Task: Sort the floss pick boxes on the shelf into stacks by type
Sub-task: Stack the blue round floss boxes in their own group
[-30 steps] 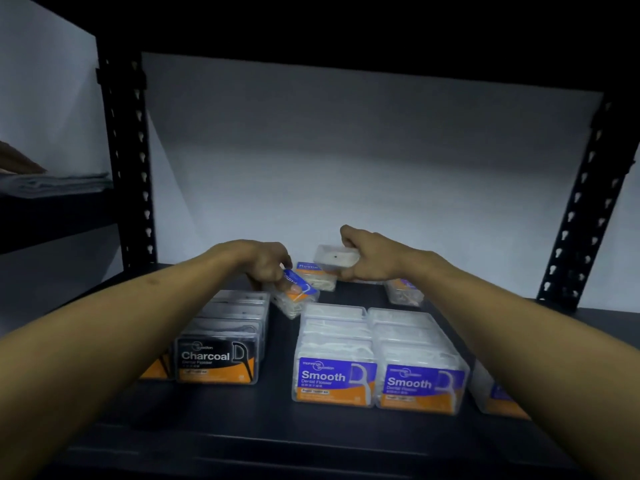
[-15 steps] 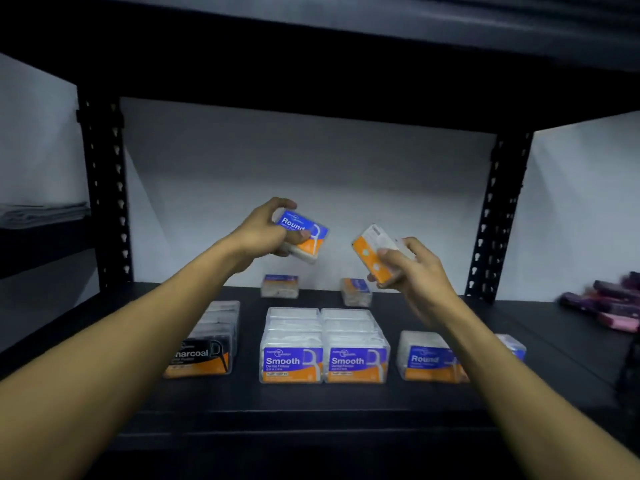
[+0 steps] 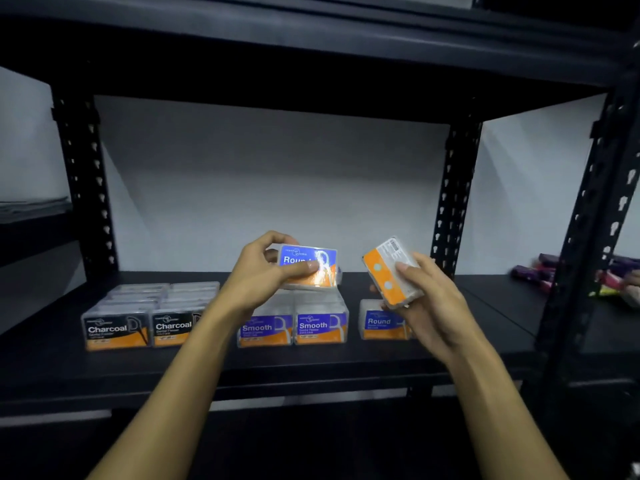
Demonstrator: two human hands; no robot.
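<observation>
My left hand [image 3: 263,275] grips a blue and orange Round floss box [image 3: 311,268] in the air above the shelf, label toward me. My right hand [image 3: 429,299] holds a second floss box [image 3: 393,271] tilted, its orange and white back facing me. On the black shelf [image 3: 242,362] stand two rows of Charcoal boxes [image 3: 145,327] at the left and two rows of Smooth boxes [image 3: 294,327] in the middle. A Round box [image 3: 379,323] stands at the right, partly hidden behind my right hand.
Black perforated uprights [image 3: 453,195] frame the bay, and another upright [image 3: 595,216] stands nearer at the right. Colourful items [image 3: 568,271] lie on the neighbouring shelf to the right. An upper shelf board [image 3: 311,46] runs overhead.
Both hands lifted boxes from the back of the shelf and drew them toward me. The view pulled back, and a second Charcoal row came into sight.
</observation>
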